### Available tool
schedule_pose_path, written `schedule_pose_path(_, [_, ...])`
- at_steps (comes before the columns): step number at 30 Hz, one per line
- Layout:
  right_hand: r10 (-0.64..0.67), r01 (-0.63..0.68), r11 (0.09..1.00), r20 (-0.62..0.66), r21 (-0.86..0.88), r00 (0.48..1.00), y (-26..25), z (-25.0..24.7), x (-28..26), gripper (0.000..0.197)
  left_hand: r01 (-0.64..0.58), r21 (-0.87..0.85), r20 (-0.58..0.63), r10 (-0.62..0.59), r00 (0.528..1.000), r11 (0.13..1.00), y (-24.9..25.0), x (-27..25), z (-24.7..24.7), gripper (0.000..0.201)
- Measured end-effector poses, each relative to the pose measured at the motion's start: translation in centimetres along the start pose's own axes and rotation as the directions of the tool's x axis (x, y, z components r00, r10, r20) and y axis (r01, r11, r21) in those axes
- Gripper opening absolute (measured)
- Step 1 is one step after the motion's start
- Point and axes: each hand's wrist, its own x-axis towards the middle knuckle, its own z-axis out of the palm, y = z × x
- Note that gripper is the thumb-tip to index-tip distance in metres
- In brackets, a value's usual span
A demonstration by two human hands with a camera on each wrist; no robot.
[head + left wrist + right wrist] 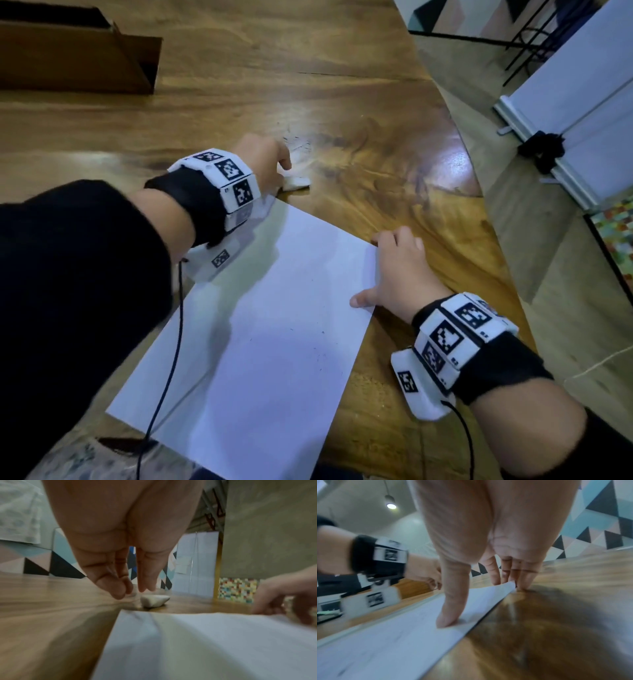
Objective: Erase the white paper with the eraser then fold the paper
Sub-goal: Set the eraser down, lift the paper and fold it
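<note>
The white paper [267, 325] lies flat on the wooden table [359, 102], with faint pencil specks near its lower right. A small white eraser [296, 181] rests on the table just past the paper's far corner. My left hand [284, 168] hovers beside it. In the left wrist view its fingertips [120, 592] point down, a short gap from the eraser [154, 601], holding nothing. My right hand [368, 270] rests on the paper's right edge. Its thumb [447, 620] presses the sheet, and its fingers [525, 580] touch the slightly raised far corner [510, 586].
A brown open box [78, 58] stands at the table's back left. The table's curved edge [479, 192] runs down the right side, with a white board [582, 113] on the floor beyond. A black cable [171, 342] hangs from my left wrist over the paper's left edge.
</note>
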Motion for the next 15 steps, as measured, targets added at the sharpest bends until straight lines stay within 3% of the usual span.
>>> schedule_pose_path(3, [0.034,-0.034,0.999,0.027,0.014,0.999,-0.1,-0.4,0.5,0.088,-0.048,-0.031,-0.052,0.046,0.998,0.998,-1.3,-3.9,0.0,0.024])
schedule_pose_path(7, [0.040,-0.042,0.995,0.020,0.092,0.999,0.3,-0.6,1.1,0.074,-0.111,-0.129,0.043,0.118,0.992,0.985,-3.8,-11.6,1.5,0.026])
schedule_pose_path(9, [0.028,-0.031,0.985,0.021,0.168,0.999,0.5,-0.6,1.4,0.062,-0.136,-0.219,0.077,0.156,0.985,0.966,-4.4,-15.4,2.4,0.024])
schedule_pose_path(11, [-0.001,-0.001,0.978,0.011,0.207,1.000,0.7,-0.4,1.4,0.044,-0.058,-0.392,0.055,0.087,0.995,0.918,-4.7,-18.7,3.1,0.017])
schedule_pose_path(12, [-0.017,0.017,0.978,0.001,0.209,1.000,0.8,-0.3,1.4,0.033,-0.070,-0.400,0.021,0.086,0.996,0.914,-5.3,-20.3,3.9,0.017])
schedule_pose_path(15, [-0.026,0.031,0.977,-0.027,0.211,0.999,1.0,-0.1,1.2,0.014,-0.014,-0.345,0.099,0.051,0.994,0.939,-6.1,-24.6,4.9,0.052])
